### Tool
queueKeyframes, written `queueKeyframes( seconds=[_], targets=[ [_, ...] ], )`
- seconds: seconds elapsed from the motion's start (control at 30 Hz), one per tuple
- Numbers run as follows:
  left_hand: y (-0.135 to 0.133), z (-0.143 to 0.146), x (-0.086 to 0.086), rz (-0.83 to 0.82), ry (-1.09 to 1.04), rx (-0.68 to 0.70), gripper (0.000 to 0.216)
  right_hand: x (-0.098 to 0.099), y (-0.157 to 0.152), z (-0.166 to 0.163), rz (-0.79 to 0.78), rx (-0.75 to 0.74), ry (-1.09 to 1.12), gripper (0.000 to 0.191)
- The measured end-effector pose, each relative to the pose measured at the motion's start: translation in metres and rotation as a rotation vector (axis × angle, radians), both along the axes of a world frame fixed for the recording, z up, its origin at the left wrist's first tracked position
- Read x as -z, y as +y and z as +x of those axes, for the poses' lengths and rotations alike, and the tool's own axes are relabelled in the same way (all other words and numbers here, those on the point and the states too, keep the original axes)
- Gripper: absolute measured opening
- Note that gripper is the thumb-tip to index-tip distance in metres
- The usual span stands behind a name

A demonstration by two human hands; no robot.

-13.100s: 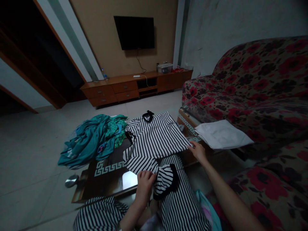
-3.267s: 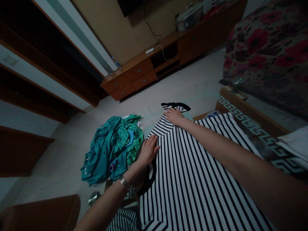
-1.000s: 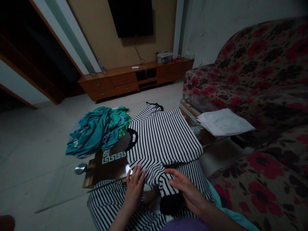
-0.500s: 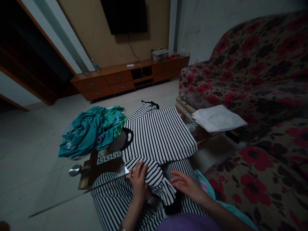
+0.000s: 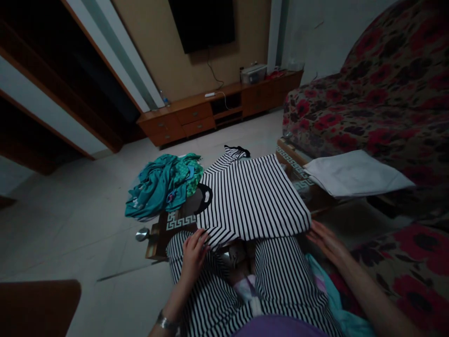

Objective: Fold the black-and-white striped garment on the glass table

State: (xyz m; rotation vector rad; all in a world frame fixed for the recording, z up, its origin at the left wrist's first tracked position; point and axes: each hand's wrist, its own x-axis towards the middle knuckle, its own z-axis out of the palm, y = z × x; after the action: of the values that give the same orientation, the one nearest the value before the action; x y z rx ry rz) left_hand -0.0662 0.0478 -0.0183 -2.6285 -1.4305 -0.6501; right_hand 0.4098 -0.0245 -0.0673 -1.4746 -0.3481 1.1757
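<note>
A black-and-white striped shirt [image 5: 249,201] lies spread on a low glass-topped table [image 5: 178,222], its black-trimmed neckline [image 5: 203,199] to the left and one sleeve [image 5: 228,160] pointing away from me. My left hand [image 5: 194,255] curls over the near left corner of the shirt. At the near right corner, my right hand [image 5: 324,248] rests with its fingertips against the hem. Below the shirt are my lap and a striped garment [image 5: 287,281], which runs between my hands and toward me.
A heap of teal clothing [image 5: 161,187] sits on the table's left. A folded white cloth [image 5: 356,173] lies on its right end, beside a red-flowered sofa [image 5: 379,107]. A low wooden cabinet [image 5: 217,105] stands against the far wall under a wall-mounted television [image 5: 201,23].
The sleeve that lay near my hands is gone from view, and the shirt's near edge now looks straight. My right hand has moved right to the hem's corner. The view has shifted slightly.
</note>
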Motion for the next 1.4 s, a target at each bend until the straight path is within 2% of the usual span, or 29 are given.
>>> queueKeyframes(
  seconds=[0.13, 0.3, 0.37, 0.5, 0.67, 0.87, 1.0, 1.1, 1.17, 1.27, 1.33, 1.4],
  targets=[
    [0.024, -0.014, -0.016, -0.01, 0.045, 0.051, 0.05, 0.001, 0.001, -0.001, 0.002, -0.063, -0.047, 0.045],
    [0.044, -0.022, -0.028, -0.088, 0.24, 0.278, 0.041, -0.003, -0.007, -0.002, 0.06, 0.002, -0.045, 0.071],
    [0.048, -0.024, -0.028, -0.108, 0.258, 0.339, 0.038, -0.006, -0.011, -0.001, 0.089, 0.028, -0.087, 0.065],
    [0.055, -0.027, -0.025, -0.12, 0.25, 0.354, 0.037, -0.015, -0.016, 0.002, 0.123, 0.018, -0.19, 0.036],
    [0.061, -0.016, -0.029, -0.151, 0.22, 0.324, 0.034, -0.021, -0.012, 0.008, 0.166, -0.11, -0.419, 0.04],
    [0.049, 0.004, -0.038, -0.107, 0.242, 0.271, 0.022, -0.009, -0.011, 0.017, 0.253, -0.126, -0.84, 0.033],
    [0.028, 0.005, -0.033, -0.082, 0.222, 0.283, 0.021, 0.001, -0.024, 0.029, 0.257, -0.158, -0.949, 0.031],
    [0.014, 0.003, -0.025, -0.064, 0.168, 0.326, 0.021, 0.0, -0.041, 0.039, 0.235, -0.227, -0.981, 0.03],
    [0.006, 0.003, -0.022, -0.054, 0.122, 0.36, 0.021, -0.008, -0.053, 0.045, 0.218, -0.304, -1.014, 0.029],
    [-0.005, 0.005, -0.024, -0.109, 0.082, 0.413, 0.019, -0.032, -0.067, 0.051, 0.221, -0.422, -1.092, 0.029],
    [-0.011, 0.006, -0.033, -0.202, 0.06, 0.457, 0.02, -0.055, -0.069, 0.053, 0.267, -0.478, -1.139, 0.027],
    [-0.015, 0.006, -0.05, -0.352, 0.017, 0.499, 0.022, -0.081, -0.064, 0.053, 0.318, -0.531, -1.135, 0.024]
  ],
)
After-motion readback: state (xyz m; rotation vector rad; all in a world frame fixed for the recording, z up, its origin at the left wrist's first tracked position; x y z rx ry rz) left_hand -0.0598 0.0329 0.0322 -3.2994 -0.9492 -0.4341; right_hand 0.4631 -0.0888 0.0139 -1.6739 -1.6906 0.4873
